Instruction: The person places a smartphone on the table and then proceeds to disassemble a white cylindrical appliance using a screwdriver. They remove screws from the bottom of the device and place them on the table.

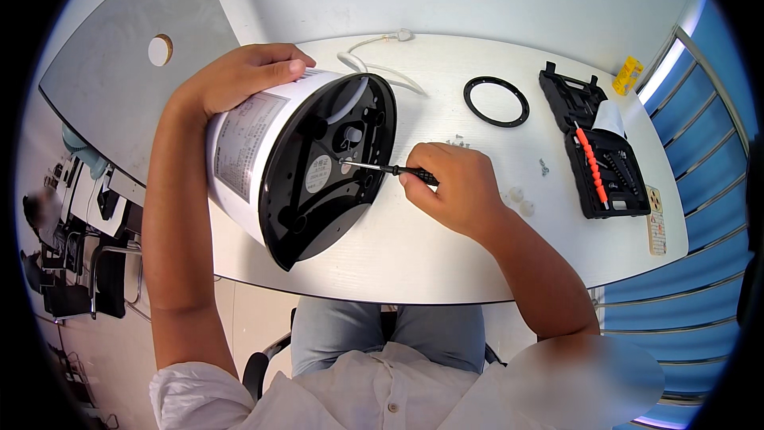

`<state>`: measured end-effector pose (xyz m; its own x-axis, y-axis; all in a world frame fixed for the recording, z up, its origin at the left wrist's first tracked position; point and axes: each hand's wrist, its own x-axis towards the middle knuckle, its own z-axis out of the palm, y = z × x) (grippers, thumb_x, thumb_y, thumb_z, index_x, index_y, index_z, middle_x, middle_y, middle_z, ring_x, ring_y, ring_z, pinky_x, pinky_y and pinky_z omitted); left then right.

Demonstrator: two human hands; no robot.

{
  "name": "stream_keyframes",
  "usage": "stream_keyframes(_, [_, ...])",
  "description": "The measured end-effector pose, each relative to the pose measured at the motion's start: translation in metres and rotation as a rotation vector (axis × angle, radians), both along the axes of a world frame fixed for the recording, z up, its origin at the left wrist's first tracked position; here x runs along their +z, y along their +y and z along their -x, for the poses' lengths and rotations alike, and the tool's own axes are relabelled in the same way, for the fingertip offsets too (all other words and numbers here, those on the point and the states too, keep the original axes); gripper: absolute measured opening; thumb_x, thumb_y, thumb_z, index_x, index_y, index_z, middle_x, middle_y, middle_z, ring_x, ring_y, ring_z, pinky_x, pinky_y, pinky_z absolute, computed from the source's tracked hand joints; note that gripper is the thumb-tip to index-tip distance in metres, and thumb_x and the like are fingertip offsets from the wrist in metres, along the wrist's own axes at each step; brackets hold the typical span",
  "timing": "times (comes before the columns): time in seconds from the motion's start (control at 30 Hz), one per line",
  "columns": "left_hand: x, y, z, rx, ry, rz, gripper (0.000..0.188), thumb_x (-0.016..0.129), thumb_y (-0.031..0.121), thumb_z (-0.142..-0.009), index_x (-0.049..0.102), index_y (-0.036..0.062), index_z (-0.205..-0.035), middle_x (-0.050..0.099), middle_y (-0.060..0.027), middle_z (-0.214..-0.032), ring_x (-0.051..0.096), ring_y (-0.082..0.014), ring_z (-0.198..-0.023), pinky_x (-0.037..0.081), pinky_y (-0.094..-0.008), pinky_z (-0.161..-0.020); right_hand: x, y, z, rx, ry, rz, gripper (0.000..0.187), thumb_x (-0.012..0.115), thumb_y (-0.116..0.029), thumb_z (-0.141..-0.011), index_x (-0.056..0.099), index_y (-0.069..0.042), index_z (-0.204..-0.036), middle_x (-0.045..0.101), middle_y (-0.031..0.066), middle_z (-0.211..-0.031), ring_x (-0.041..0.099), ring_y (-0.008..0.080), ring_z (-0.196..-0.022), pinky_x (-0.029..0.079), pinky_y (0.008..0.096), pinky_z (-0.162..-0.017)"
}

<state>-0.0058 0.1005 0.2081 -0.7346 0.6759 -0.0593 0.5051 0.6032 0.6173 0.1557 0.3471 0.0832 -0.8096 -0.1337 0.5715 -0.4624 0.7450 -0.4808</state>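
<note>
A white drum-shaped appliance [243, 215] lies tilted on the table, its black underside [330, 205] facing right and toward me. My left hand [243, 80] is over its upper left side, thumb and fingers curled on the white shell, holding it. In my right hand [458, 179] a black-handled screwdriver [388, 168] is gripped, its shaft pointing left. The tip reaches into the underside, beside a round pale sticker [318, 173]; whether it sits in a screw is too small to tell. A grey cord [402, 80] with a plug runs behind the appliance.
On the white table [430, 259] lie a black ring [520, 115], loose screws [544, 167] and small translucent discs [526, 208]. An open black tool case [609, 179] holds an orange flexible shaft [590, 161]. A yellow box [628, 76] stands at the far right, near metal railings [700, 107].
</note>
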Motion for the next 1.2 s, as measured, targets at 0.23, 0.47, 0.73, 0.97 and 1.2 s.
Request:
stream_keyframes(0.23, [-0.001,0.0,0.0,0.012,0.007,0.002,0.071,0.061,0.062,-0.08,0.062,0.0021,-0.118,0.066,-0.0139,-0.103,0.061,-0.0195,-0.094,0.045,-0.0266,-0.085,-0.004,0.002,0.004,0.036,-0.032,0.099,0.01,0.067,-0.013,-0.077,0.061,-0.005,-0.077,0.06,0.0073,-0.067,0.056,0.0214,-0.056,0.042,0.0326,-0.052])
stream_keyframes(0.47, [0.0,0.0,-0.001,-0.006,0.03,0.009,0.073,0.06,0.064,-0.079,0.063,0.0028,-0.118,0.066,-0.0144,-0.103,0.061,-0.0206,-0.094,0.045,-0.0275,-0.085,-0.004,-0.001,0.001,0.008,0.033,0.01,0.01,0.068,-0.013,-0.076,0.061,-0.007,-0.079,0.061,0.0056,-0.07,0.059,0.0221,-0.059,0.044,0.0328,-0.053])
stream_keyframes(0.73, [0.003,0.004,-0.003,0.019,0.037,0.059,0.071,0.059,0.063,-0.079,0.063,0.0035,-0.117,0.066,-0.0145,-0.103,0.061,-0.0215,-0.095,0.044,-0.0286,-0.086,-0.004,-0.019,-0.019,-0.078,0.267,-0.232,0.02,0.075,-0.012,-0.069,0.058,-0.007,-0.078,0.055,0.005,-0.071,0.056,0.0226,-0.06,0.043,0.0336,-0.05])
stream_keyframes(0.97, [-0.001,0.0,-0.004,-0.007,0.071,0.013,0.069,0.059,0.061,-0.08,0.063,0.0033,-0.117,0.066,-0.0139,-0.102,0.062,-0.0212,-0.092,0.045,-0.0276,-0.084,-0.003,-0.018,-0.014,-0.055,0.332,-0.164,0.023,0.076,-0.006,-0.066,0.06,-0.005,-0.084,0.054,0.0062,-0.075,0.056,0.0227,-0.063,0.045,0.0331,-0.053])
stream_keyframes(1.2, [0.002,0.001,-0.009,0.012,0.049,0.013,0.069,0.059,0.061,-0.08,0.062,0.0034,-0.118,0.066,-0.0144,-0.101,0.062,-0.0204,-0.09,0.045,-0.0276,-0.082,-0.004,-0.02,-0.015,-0.053,0.199,-0.059,0.028,0.077,-0.009,-0.067,0.057,-0.008,-0.088,0.052,0.005,-0.079,0.058,0.0217,-0.068,0.048,0.0316,-0.057])
